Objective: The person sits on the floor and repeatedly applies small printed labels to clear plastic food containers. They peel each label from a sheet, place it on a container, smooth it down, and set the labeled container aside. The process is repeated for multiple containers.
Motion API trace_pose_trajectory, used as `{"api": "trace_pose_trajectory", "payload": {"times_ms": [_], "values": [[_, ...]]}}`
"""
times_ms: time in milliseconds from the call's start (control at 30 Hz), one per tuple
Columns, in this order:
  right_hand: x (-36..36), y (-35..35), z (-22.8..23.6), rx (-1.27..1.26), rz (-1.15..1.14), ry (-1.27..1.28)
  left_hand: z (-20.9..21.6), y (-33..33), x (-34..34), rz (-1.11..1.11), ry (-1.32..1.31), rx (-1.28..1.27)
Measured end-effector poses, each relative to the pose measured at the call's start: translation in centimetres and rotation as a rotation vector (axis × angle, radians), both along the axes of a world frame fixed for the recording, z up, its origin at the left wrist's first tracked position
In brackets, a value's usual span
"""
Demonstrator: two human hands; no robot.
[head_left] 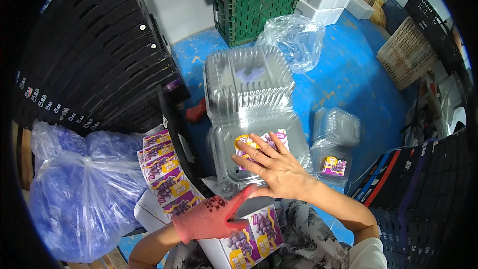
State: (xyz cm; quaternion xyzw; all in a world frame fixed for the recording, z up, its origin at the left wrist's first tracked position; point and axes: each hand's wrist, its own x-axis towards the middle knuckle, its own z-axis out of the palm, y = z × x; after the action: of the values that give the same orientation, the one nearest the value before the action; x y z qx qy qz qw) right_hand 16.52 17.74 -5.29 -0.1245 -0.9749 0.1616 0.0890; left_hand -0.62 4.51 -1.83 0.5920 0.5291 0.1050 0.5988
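My bare right hand (pixel 281 169) lies with fingers spread on a purple and yellow grape label (pixel 283 136), on the lid of a clear plastic clamshell (pixel 224 157). The palm covers part of the label. My left hand (pixel 214 216), in a red glove, is beside the clamshell's near edge, finger and thumb apart. Its lower part overlaps a sheet of grape labels (pixel 266 224) on my lap. Whether the upper finger presses on the clamshell's rim, I cannot tell. Behind the lid rises a tall nested stack of clear clamshells (pixel 249 77).
A strip of labels (pixel 167 184) hangs over a black crate edge at left, beside a bag of purplish contents (pixel 89 189). Smaller clamshells (pixel 336 127) stand right. Black crates (pixel 94 45), green crates (pixel 259 5) and crumpled clear plastic (pixel 296 40) surround the blue floor (pixel 348 79).
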Motion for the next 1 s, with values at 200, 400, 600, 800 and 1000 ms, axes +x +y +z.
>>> {"api": "trace_pose_trajectory", "payload": {"times_ms": [200, 400, 600, 800, 1000], "values": [[1.1, -0.2, 1.1, 0.054, -0.032, -0.055, -1.0, -1.6, 0.4, -0.111, -0.023, -0.173], [1.1, -0.6, 3.3, 0.101, 0.020, 0.103, -1.6, -2.2, 0.8, -0.021, -0.016, 0.011], [0.7, 0.1, 4.4, 0.423, -0.274, 0.272, -2.8, -0.8, 0.9, 0.187, 0.261, 0.216], [0.9, 3.6, 5.9, 0.459, -0.358, 0.502, -3.6, -1.2, 1.4, 0.106, 0.464, 0.263], [2.3, 5.3, 7.9, 0.565, -0.466, 0.690, -2.9, -0.6, 1.6, 0.060, 0.531, 0.170]]}}
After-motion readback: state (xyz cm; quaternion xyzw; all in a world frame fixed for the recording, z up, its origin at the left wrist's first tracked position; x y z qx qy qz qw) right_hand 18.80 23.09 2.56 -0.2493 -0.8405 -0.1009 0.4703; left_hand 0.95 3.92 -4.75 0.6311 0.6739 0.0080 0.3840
